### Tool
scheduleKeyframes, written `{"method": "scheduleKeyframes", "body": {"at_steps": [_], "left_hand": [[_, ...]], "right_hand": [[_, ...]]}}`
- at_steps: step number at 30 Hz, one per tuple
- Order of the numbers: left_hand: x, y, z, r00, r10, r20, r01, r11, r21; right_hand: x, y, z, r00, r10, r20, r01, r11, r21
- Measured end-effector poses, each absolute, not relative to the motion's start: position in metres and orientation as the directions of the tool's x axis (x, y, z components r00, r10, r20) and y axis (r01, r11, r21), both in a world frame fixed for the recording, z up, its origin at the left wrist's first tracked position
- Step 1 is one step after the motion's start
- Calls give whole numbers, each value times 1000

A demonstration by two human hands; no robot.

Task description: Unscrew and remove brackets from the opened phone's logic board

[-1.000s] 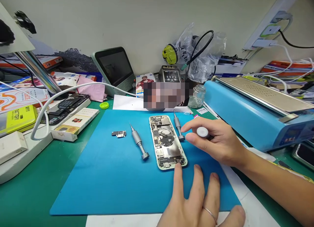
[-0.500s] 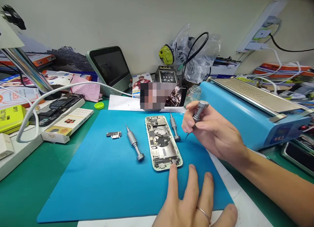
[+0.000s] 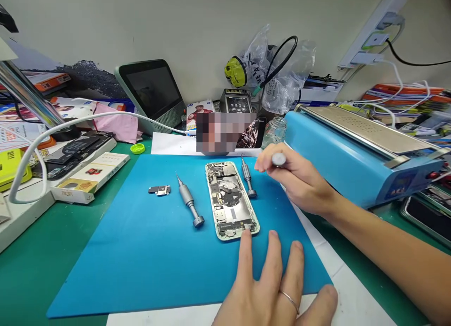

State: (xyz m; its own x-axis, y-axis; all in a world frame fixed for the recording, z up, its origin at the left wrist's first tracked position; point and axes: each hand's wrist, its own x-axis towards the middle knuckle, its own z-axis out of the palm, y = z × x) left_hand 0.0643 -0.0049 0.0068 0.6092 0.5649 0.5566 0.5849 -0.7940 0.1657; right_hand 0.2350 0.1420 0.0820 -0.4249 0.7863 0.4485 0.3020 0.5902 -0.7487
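Note:
An opened phone [image 3: 233,194] with its inner parts showing lies on the blue mat [image 3: 141,265]. My left hand [image 3: 264,283] is palm down with fingers spread, one fingertip at the phone's lower edge; a ring is on one finger. To the phone's right, my right hand [image 3: 299,178] is closed around a grey screwdriver [image 3: 278,159], seen nearly end-on, its tip hidden. A second grey screwdriver [image 3: 248,178] lies along the phone's right side, and a third [image 3: 188,201] to its left. Farther left rests a small dark and silver part [image 3: 159,190].
Blue machine [image 3: 352,152] with a metal plate stands at right. Behind the mat are a glass jar [image 3: 275,130], a dark screen [image 3: 151,89] and a partly pixelated phone. At left are a white cable [image 3: 88,114], a small box [image 3: 91,175] and a green cap [image 3: 137,148].
My right hand has turned the screwdriver so that its knob faces the camera. The view has shifted slightly. My left hand keeps its place at the phone's lower edge.

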Motion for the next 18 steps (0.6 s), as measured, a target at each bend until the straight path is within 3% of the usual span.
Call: {"method": "scheduleKeyframes", "body": {"at_steps": [4, 8, 18], "left_hand": [[63, -2, -4, 652, 528, 544, 556, -821, 131], [56, -1, 2, 659, 512, 552, 543, -831, 122], [61, -1, 0, 612, 527, 590, 570, -811, 133]], "right_hand": [[248, 151, 87, -604, 691, 397, 425, 700, -573], [255, 159, 87, -658, 673, 339, 505, 728, -463], [251, 153, 88, -702, 657, 275, 538, 742, -401]]}}
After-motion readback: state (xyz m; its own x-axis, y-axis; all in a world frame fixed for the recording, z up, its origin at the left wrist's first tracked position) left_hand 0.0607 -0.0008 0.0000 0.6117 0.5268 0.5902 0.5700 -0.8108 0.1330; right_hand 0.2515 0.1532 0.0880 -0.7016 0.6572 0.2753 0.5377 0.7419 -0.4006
